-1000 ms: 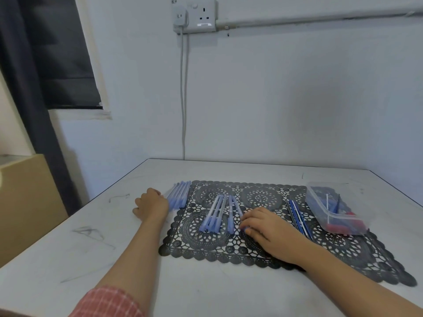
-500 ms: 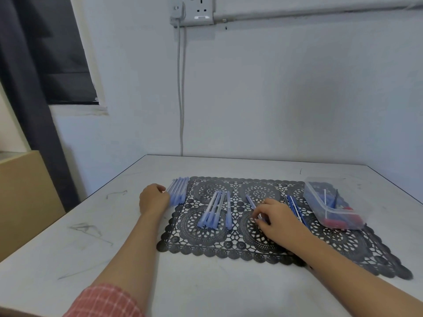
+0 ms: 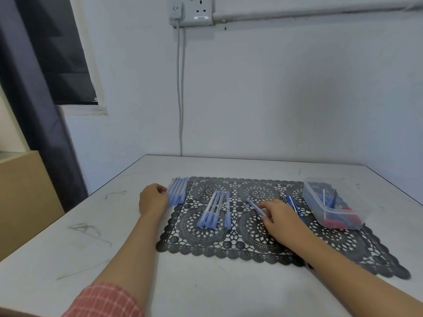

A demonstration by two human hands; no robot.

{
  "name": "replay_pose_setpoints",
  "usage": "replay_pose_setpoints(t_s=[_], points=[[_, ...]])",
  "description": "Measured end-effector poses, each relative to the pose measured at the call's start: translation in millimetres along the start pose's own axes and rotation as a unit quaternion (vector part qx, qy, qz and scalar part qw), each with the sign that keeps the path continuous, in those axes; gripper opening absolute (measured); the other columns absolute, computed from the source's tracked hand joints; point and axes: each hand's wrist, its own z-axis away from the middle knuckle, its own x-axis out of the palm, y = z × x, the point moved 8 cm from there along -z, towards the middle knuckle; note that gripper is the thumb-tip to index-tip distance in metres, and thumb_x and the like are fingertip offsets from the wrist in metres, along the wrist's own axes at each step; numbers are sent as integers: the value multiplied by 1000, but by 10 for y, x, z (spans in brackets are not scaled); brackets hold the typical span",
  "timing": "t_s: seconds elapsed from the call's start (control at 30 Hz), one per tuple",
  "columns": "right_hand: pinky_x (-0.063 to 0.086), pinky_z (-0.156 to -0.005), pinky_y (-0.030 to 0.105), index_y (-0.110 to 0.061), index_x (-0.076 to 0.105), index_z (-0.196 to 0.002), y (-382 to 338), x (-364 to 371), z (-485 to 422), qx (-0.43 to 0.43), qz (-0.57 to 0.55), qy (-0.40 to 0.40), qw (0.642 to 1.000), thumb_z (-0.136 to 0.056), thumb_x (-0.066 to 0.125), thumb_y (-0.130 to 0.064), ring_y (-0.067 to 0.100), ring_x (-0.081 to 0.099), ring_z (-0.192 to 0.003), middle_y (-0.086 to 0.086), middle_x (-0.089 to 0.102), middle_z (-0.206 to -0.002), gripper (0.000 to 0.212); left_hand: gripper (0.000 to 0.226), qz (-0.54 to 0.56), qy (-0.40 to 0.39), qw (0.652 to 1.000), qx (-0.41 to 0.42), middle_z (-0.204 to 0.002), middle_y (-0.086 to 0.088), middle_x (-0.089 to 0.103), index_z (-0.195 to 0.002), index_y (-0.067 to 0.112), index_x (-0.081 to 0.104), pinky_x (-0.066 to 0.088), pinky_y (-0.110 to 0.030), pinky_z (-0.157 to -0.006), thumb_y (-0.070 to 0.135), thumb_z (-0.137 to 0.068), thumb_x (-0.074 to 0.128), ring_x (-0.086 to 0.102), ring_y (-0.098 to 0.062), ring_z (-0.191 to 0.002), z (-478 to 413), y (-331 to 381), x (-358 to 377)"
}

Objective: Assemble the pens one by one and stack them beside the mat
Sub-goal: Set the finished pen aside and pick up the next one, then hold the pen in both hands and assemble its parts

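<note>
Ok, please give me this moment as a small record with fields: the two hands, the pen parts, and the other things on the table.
left hand: fingers curled, against the stack of pens beside the left edge of the mat; grip unclear
right hand: pinches one pen barrel over the mat
loose barrels: a group lying on the mat, between the hands
refills: dark blue, on the mat, right of the right hand
container: clear plastic, at the mat's far right corner, red pieces inside
table: white, scuffed
</note>
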Motion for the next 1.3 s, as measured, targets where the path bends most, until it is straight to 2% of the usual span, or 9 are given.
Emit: replay_pose_setpoints(t_s=[0.17,0.27,0.4,0.53,0.77,0.87,1.0,1.2,1.3], points=[[45,-85,27,-16,49,-132,49,-13,-16,16,30,22,999,-90,51,-7,18,50,-102,5,50,-114,44,21,-13,27,998,51,-109,-7,65,-101,11,67,46,-33,-76,10,-87,51,58,-24,-96,83,192,-49],[44,-87,27,-17,43,-136,60,-47,-31,12,53,45,997,-86,53,-1,18,44,-105,4,46,-114,53,21,9,11,996,89,-109,-5,66,-101,14,67,44,-29,-71,13,-89,50,58,-19,-87,162,374,-19],[44,-84,28,-11,57,-118,-33,-200,9,-33,-14,121,992,-88,52,0,16,45,-98,2,45,-103,32,17,17,-48,981,187,-102,2,64,-96,22,66,45,-29,-79,18,-91,51,57,-12,-93,439,796,115],[42,-63,13,-17,57,-89,-176,-439,131,-72,-171,189,964,-91,55,-12,0,52,-72,-8,50,-86,6,19,13,-108,931,349,-106,6,62,-106,21,65,42,-27,-89,19,-91,54,51,-8,-102,948,1226,285],[47,-59,24,-14,62,-77,-146,-311,138,-15,-437,118,892,-75,72,-1,7,57,-62,-1,65,-71,17,27,41,-121,828,546,-105,9,64,-108,23,65,45,-27,-87,36,-84,62,54,-6,-99,1567,1603,326],[51,-59,26,-5,61,-78,-158,-300,131,-16,-504,107,857,-70,74,5,15,60,-63,14,66,-75,18,21,55,-116,821,556,-96,8,65,-97,19,69,47,-31,-80,35,-84,63,56,-7,-91,1579,1609,320],[50,-58,22,2,61,-79,-178,-310,126,-22,-530,93,843,-67,75,6,12,58,-63,12,64,-72,19,20,60,-103,823,556,-85,9,64,-87,18,68,44,-25,-74,37,-84,63,54,-5,-81,1557,1604,294],[50,-56,30,-12,66,-74,21,-355,98,17,-553,126,823,-62,77,-7,21,56,-61,6,65,-72,17,27,54,-82,846,525,-84,10,66,-93,17,66,39,-22,-78,39,-88,51,54,-2,-81,1454,1537,258],[52,-63,36,-20,67,-70,127,-349,60,23,-518,131,845,-66,77,-4,23,60,-70,3,66,-73,19,25,48,-63,850,521,-82,11,64,-94,17,66,32,-16,-77,37,-89,51,50,1,-78,1426,1527,230]])
